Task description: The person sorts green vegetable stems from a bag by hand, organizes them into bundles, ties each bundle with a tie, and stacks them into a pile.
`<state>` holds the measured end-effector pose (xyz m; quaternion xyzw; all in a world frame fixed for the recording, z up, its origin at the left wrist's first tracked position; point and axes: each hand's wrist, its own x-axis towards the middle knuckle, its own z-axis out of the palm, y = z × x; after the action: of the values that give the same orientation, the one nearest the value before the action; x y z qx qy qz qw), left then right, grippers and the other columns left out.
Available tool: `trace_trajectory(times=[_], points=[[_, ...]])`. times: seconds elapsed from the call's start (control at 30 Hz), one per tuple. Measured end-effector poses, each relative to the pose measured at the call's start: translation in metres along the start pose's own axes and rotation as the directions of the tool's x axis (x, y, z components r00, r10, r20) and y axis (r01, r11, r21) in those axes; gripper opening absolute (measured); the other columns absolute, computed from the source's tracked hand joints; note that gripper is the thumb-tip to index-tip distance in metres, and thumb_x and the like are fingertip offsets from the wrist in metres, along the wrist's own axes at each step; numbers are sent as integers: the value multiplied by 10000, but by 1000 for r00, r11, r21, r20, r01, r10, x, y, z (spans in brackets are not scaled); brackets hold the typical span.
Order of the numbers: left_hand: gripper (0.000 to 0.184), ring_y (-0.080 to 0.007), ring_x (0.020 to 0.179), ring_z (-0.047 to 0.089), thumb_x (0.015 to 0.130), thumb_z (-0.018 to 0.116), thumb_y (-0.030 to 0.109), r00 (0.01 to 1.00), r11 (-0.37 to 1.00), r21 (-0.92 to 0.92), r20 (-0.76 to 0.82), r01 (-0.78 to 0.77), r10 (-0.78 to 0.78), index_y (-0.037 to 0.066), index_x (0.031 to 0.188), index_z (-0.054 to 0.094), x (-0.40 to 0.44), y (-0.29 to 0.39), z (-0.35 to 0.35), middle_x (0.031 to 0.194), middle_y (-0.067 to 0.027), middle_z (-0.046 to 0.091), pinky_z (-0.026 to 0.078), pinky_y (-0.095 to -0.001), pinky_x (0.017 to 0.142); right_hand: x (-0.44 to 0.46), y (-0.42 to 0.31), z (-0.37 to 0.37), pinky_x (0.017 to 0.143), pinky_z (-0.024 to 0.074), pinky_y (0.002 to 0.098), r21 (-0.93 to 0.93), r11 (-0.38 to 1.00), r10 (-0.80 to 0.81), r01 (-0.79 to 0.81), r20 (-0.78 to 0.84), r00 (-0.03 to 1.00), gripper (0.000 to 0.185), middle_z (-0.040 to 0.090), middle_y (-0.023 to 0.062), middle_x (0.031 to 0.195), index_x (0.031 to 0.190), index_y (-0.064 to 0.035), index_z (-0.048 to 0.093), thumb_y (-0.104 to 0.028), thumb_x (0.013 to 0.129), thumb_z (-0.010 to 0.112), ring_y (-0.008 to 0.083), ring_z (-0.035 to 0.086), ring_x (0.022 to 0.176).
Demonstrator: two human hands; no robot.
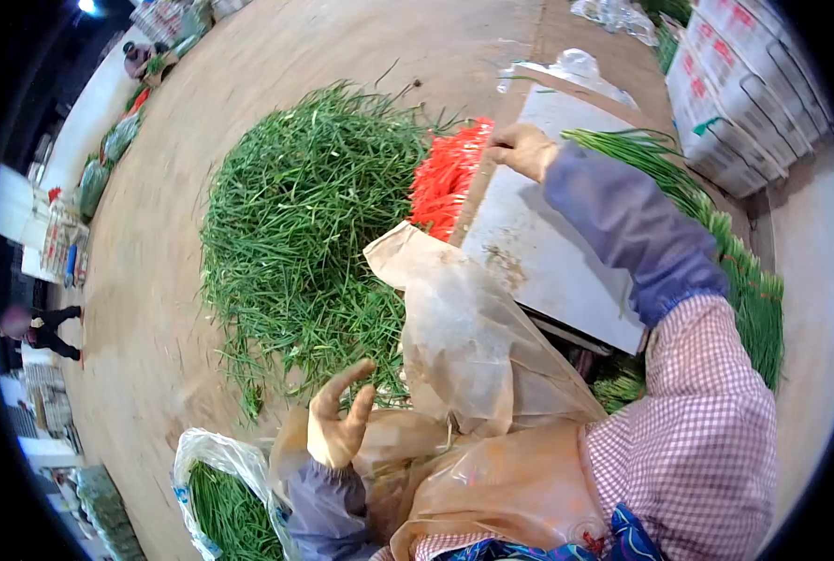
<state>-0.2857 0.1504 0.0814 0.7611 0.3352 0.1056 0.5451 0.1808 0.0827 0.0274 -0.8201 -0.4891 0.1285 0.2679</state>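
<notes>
My right hand (526, 151) is at the left edge of a white board (557, 220), beside a bundle of red strips (447, 182). Its fingers are pinched together; what they hold, if anything, I cannot make out. Lower down, my left hand (338, 419) is raised above my lap, thumb and fingers apart with nothing between them. Just beyond it spreads a big loose heap of long green stalks (314, 206) on the floor. A translucent plastic apron (473, 327) covers my lap and reaches up against the board.
Bundled green stalks (749, 294) line the right side past my arm. An open plastic bag (192, 449) of greens stands at lower left. White boxes (744, 84) are stacked upper right. One person (47, 329) is at far left, another (141, 61) at upper left.
</notes>
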Motion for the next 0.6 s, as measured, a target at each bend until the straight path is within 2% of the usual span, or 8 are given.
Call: trace_trajectory(times=[0.07,0.1,0.17,0.2,0.27,0.4,0.5,0.6], points=[[415,-190,1099,586,903,657,210,964,958,-157,-81,239,-253,-13,1244,577,-6,-5,-4,1177,-107,648,455,-332,956,47,-12,28,790,499,428,-183,969,-149,167,108,983,279,682,149,877,966,-60,682,-299,839,613,319,655,871],[418,-185,1100,584,905,656,207,972,968,-149,-90,200,-215,-15,1249,572,-5,-16,-7,1180,-105,645,458,-324,950,64,-23,39,798,496,432,-221,948,-183,228,209,961,279,679,141,841,958,-53,675,-294,829,622,337,649,863],[425,-176,1102,580,908,653,203,985,983,-133,-102,123,-137,-19,1258,561,-7,-41,-10,1186,-101,639,464,-308,940,84,-39,59,804,499,432,-413,883,-39,224,410,911,306,681,163,884,948,-55,689,-330,823,641,340,652,884],[427,-176,1120,571,913,647,186,960,942,-224,-72,250,-272,-24,1272,549,-7,-32,-9,1194,-102,632,453,-302,958,91,-45,68,806,500,431,-519,829,68,210,465,883,312,682,166,893,943,-57,693,-340,819,647,336,654,889],[429,-179,1129,567,914,647,183,967,943,-232,-34,237,-252,-24,1276,547,-9,-49,-4,1192,-99,632,453,-304,961,99,-46,81,802,509,426,-625,735,179,261,551,815,328,691,157,903,931,-63,708,-360,795,687,320,662,903],[454,-199,1125,581,900,661,185,970,960,-134,39,244,-241,-34,1280,541,-7,-51,-5,1193,-134,635,450,-313,969,102,-35,98,782,521,411,-485,854,197,187,636,746,270,700,138,906,944,-84,717,-266,744,708,285,673,903],[462,-220,1126,593,890,660,186,975,975,-59,79,212,-207,-36,1278,542,-2,-49,-4,1194,-156,639,441,-333,985,97,-16,103,770,521,406,-425,898,128,114,499,857,259,698,144,905,946,-93,718,-235,730,702,280,674,895],[464,-225,1132,593,887,661,188,984,991,-15,122,136,-133,-31,1279,544,-1,-57,-2,1194,-152,641,439,-346,989,82,-3,97,712,490,375,-60,993,119,-105,329,937,200,660,96,790,880,-70,690,-210,738,710,215,633,775]])
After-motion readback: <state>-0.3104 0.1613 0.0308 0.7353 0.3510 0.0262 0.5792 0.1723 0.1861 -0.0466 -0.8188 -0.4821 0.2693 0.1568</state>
